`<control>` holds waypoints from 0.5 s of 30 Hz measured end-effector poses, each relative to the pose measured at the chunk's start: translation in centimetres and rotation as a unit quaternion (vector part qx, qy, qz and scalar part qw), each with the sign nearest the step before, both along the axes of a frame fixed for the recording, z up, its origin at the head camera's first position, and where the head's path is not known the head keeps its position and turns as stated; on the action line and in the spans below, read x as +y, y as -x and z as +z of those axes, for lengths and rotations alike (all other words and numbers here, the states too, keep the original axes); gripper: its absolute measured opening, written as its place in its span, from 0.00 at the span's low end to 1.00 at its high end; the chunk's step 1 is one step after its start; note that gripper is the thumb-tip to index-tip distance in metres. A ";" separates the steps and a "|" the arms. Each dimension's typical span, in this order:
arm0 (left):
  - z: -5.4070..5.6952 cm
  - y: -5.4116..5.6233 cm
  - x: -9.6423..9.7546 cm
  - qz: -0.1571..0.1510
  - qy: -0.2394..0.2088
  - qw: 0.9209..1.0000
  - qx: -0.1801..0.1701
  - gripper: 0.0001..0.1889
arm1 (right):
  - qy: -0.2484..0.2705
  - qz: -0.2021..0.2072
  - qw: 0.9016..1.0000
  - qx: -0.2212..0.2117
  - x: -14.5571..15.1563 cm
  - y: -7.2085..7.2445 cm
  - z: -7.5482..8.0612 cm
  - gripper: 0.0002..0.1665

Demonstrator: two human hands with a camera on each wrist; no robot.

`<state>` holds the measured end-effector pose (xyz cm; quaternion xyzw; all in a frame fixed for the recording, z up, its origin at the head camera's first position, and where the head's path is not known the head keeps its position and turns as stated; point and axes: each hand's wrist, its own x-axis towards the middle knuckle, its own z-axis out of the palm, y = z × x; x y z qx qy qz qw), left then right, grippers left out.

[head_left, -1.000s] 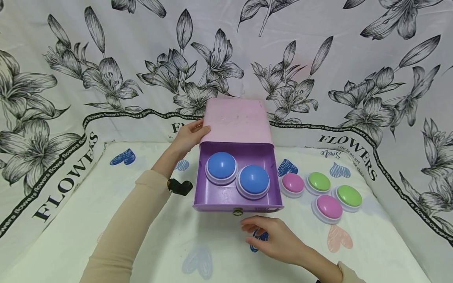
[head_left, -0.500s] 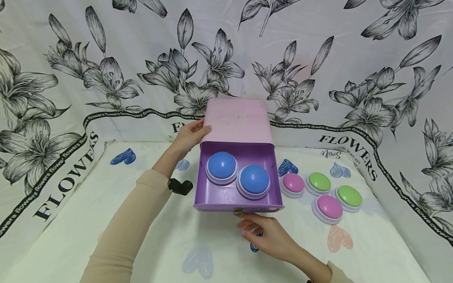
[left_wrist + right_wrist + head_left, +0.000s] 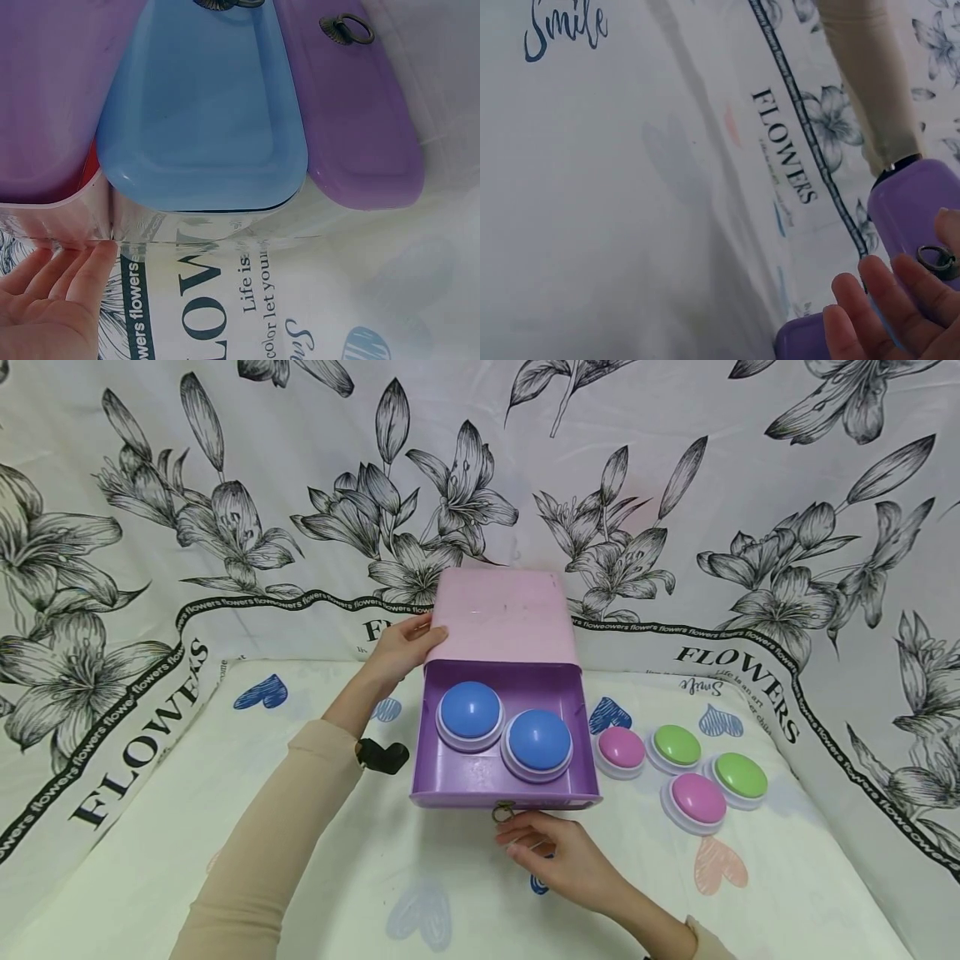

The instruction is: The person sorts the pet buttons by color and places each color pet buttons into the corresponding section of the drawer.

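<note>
A small drawer cabinet with a pink top (image 3: 502, 610) stands at the centre. Its purple top drawer (image 3: 457, 781) is pulled out, and two round blue dome-topped buttons (image 3: 469, 710) with white bases lie inside. My left hand (image 3: 401, 652) steadies the cabinet's left side, thumb over the top edge; in the left wrist view its straight fingers (image 3: 64, 281) press the side. At the drawer's front, my right hand (image 3: 566, 860) has loosely bent fingers, with the index fingertip right at the brass ring pull (image 3: 502, 812). The thumb stays apart from the ring.
Right of the drawer, two pink buttons (image 3: 621, 748) and two green buttons (image 3: 677, 745) sit on the heart-printed cloth (image 3: 337, 877). Below the open drawer are a blue drawer (image 3: 202, 112) and a purple drawer (image 3: 360, 112), both closed. A flower-printed curtain (image 3: 300, 468) hangs behind.
My right hand has moved left and slightly up to the ring pull, and the ring now hangs tilted outward. The left hand, drawer and buttons have not moved.
</note>
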<state>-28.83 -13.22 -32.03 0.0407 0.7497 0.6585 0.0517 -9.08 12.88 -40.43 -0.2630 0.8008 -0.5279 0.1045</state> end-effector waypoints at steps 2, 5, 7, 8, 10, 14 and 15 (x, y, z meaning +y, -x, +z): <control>0.0 -0.1 0.0 0.001 -0.001 1.000 0.000 0.34 | 0.008 -0.002 1.000 -0.012 -0.1 0.0 0.1 0.15; 0.0 -0.1 0.1 -0.002 -0.001 1.000 0.002 0.34 | 0.017 -0.006 1.000 -0.018 -0.4 -0.1 0.2 0.15; 0.0 -0.1 0.0 -0.004 0.002 1.000 0.003 0.35 | 0.026 -0.009 0.999 -0.020 -0.6 -0.1 0.3 0.16; 0.0 -0.1 0.0 -0.004 0.002 1.000 0.003 0.35 | 0.031 -0.011 0.999 -0.022 -0.7 -0.1 0.3 0.16; 0.0 -0.1 0.0 -0.006 0.001 1.000 0.004 0.35 | 0.045 -0.018 0.998 -0.032 -1.0 -0.1 0.3 0.16; 0.0 -0.1 0.0 -0.003 0.000 1.000 0.002 0.35 | 0.062 -0.048 0.996 -0.051 -1.6 -0.1 0.3 0.16; 0.0 -0.1 0.0 -0.003 0.001 1.000 0.002 0.35 | 0.062 -0.059 0.995 -0.054 -1.8 -0.1 0.3 0.15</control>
